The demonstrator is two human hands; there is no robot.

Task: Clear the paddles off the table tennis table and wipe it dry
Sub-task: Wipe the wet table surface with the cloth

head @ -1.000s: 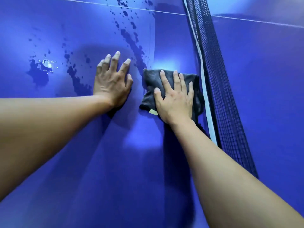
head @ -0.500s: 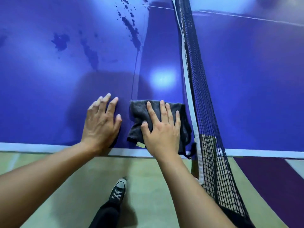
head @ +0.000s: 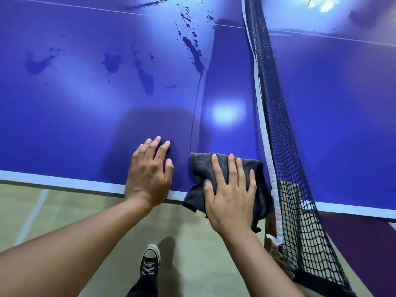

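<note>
Right hand (head: 230, 196): fingers straight, pressing flat on the grey cloth (head: 199, 168).
Cloth: under that hand at the table (head: 64, 116) edge, a corner hanging past it, net (head: 285, 146) just to its right.
Left hand (head: 150, 174): relaxed, flat on the table, beside the cloth.
Water (head: 145, 78): dark patches well beyond both hands.

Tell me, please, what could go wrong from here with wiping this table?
The dark grey cloth under the flat right hand hangs partly over the near edge of the blue table tennis table, so it may slip off. The dark water patches lie farther in and could be missed. The cloth sits close to the black mesh net and might snag.
</note>
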